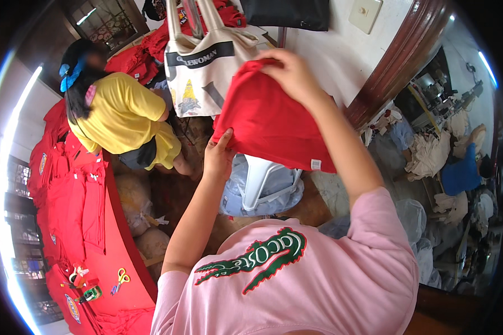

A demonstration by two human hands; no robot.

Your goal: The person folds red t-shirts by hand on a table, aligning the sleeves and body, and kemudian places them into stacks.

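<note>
Landmark: cream canvas tote bag point(198, 78) with a dark printed band.
Red garment point(276, 117): in front of the tote bag's lower right part and beyond it to the right; spread between both hands.
Garment axis: long way slanting from the tote bag down and rightward; small white tag point(316, 164) on the lower edge, at the end away from the bag.
Right hand point(289, 72): right of the tote bag, forearm raised, wrist bent, fingers pointing toward the bag; gripping the garment's upper corner.
Left hand point(219, 153): below the tote bag, forearm slanting upward; thumb and fingers pinched on the garment's lower left corner.
White plastic stool point(257, 178): below the tote bag, under the garment.
</note>
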